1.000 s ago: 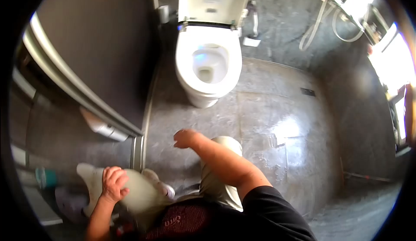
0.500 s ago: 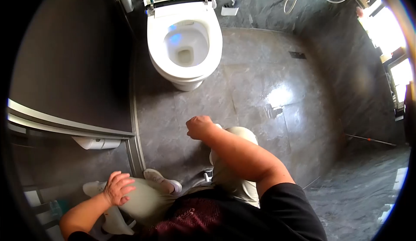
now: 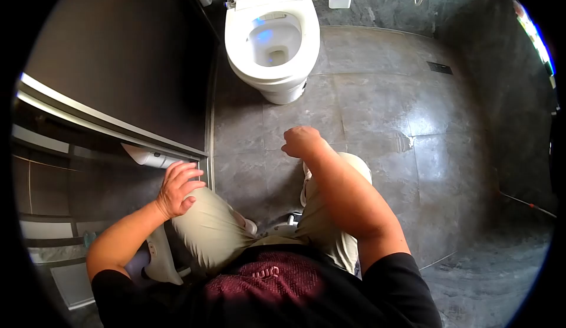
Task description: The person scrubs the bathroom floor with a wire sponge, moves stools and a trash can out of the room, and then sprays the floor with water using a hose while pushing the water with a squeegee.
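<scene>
My left hand (image 3: 178,191) is open above my left knee, fingers spread, with nothing in it. My right hand (image 3: 303,141) is closed with the knuckles up, over the floor just ahead of my right knee. Its palm is turned away, so whatever it may hold is hidden. Beyond it stands a white toilet (image 3: 285,83), lid raised and seat ring down, with bluish light in the bowl. Both hands are apart from the toilet.
A dark partition (image 3: 135,56) with a metal edge runs along the left. A toilet brush holder (image 3: 340,2) hangs on the back wall. Grey tiles (image 3: 377,104) cover the floor, with a drain (image 3: 439,68) at right. A thin stick (image 3: 526,202) lies far right.
The view has shifted, so the toilet sits higher and further right. My left hand has risen, its fingers still spread. My right hand stays closed and appears higher and further right.
</scene>
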Demonstrator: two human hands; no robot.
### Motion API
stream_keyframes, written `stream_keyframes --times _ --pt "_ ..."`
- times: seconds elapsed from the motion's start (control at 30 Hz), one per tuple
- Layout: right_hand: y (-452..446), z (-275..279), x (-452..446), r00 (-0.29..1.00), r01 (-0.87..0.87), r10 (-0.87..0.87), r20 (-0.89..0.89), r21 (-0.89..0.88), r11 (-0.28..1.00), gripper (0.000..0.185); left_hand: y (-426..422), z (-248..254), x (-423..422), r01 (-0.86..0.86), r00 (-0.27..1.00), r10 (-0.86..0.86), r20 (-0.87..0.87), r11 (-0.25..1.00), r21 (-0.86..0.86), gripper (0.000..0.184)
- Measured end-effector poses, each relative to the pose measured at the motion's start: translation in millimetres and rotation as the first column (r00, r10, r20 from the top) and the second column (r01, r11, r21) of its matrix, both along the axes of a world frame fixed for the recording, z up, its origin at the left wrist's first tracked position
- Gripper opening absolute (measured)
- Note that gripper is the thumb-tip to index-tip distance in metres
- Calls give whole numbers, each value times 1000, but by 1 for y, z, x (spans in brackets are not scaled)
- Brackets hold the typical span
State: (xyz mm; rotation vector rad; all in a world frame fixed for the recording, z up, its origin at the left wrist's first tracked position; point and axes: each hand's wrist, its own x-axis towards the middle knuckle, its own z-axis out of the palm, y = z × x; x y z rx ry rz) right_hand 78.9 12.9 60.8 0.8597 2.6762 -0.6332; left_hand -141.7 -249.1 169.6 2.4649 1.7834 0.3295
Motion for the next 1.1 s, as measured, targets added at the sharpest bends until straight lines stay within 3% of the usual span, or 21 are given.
stream_keyframes --times 0.23,0.37,0.47,0.6,0.67,0.73,0.8,0.9,0.97,1.03,1.1 --pt "-13 4 46 998 28 -25 -50 63 998 34 48 26 100 306 950 -302 -77 951 50 47" --pt "-5 19 78 993 108 -107 -48 8 994 25 77 3 118 301 953 -297 -61 949 95 45" --pt "14 -5 113 975 222 -223 -1 45 974 25 106 -25 132 316 948 -318 -17 933 169 45" --pt "35 4 148 948 313 -311 65 -17 950 37 118 -28 138 334 938 -347 6 908 253 45" --pt "41 31 164 825 523 -519 -222 -49 851 35 120 -22 146 368 923 -385 1 884 288 42" --pt "44 30 187 496 710 -624 -604 -132 692 31 121 -18 158 389 913 -408 -6 866 315 42" --pt "40 40 214 280 735 -619 -734 -251 630 26 119 -23 160 409 904 -427 -21 849 336 43" --pt "21 68 245 63 670 -638 -768 -441 597 21 117 -40 148 428 893 -449 -22 836 344 42" --pt "17 92 262 62 758 -612 -789 -361 542 21 125 -49 149 439 879 -477 13 818 371 43" --pt "27 95 284 6 733 -644 -765 -435 523 22 140 -54 162 449 871 -492 -1 794 410 44" --pt "35 95 299 132 758 -581 -803 -296 581 23 152 -47 179 461 874 -483 -54 788 408 43"
